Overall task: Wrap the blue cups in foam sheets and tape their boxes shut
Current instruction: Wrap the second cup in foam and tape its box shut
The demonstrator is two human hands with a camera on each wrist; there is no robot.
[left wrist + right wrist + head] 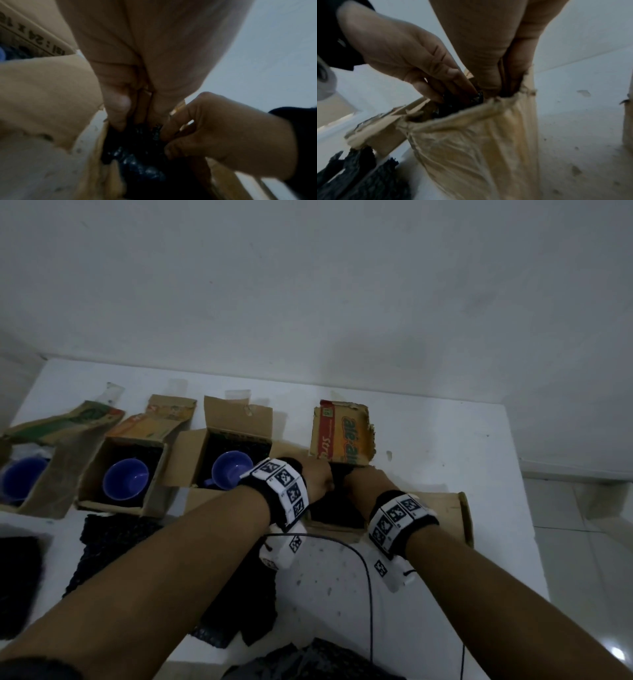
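Both hands reach into the right-most cardboard box (445, 508), whose printed flap (342, 433) stands up behind them. A black foam bundle (337, 508) fills the box; whatever it wraps is hidden. My left hand (318, 481) pinches the foam (453, 106) between thumb and fingers (436, 75) at the box mouth. From the right, my right hand (359, 481) grips the same foam (137, 162) with bent fingers (173, 129). Three blue cups (231, 469) (126, 483) (24, 479) sit bare in open boxes to the left.
Loose black foam sheets (113, 542) (19, 577) (239, 611) lie on the white table's (445, 440) near side. A thin cable (366, 577) loops between my forearms. The table's right edge drops to a tiled floor (582, 542). A white wall stands behind.
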